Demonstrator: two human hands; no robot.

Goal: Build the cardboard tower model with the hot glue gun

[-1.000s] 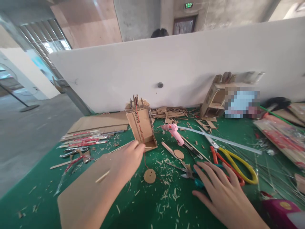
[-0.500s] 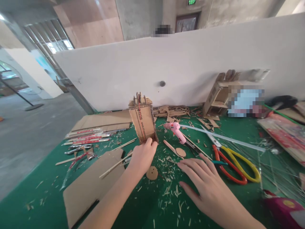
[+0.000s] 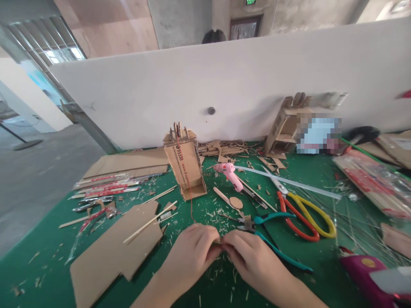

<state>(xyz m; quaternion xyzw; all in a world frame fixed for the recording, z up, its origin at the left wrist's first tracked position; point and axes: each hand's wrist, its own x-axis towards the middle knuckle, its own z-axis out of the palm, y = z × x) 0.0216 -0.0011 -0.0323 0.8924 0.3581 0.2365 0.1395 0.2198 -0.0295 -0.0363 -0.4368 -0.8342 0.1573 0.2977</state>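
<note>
1. Head view: the left hand and right hand meet low over the green tabletop. The fingers of both are closed on a small tan piece, mostly hidden between them.
2. Red string descends the front of a cardboard box towards the left hand. The box stands beyond the hands, open at its lower front, and is printed "95338" in black, with a web address in red beginning "www.sf-"; its remaining letters are too small to read surely.
3. Right of the box lies a pink glue gun, a long translucent glue stick extending from its rear. Nearer are a plain cardboard disc and teal-handled pliers; beside the pliers are scissors with one red and one yellow handle.
4. At lower right, a magenta tool carries a round yellow label, its wording illegible. Farther back, a clear packet bears red and white print, also illegible.
5. At left lies a cut cardboard sheet, a thin wooden stick across it.
6. Above the white partition, a green sign reads "EXIT", partly cropped.
</note>
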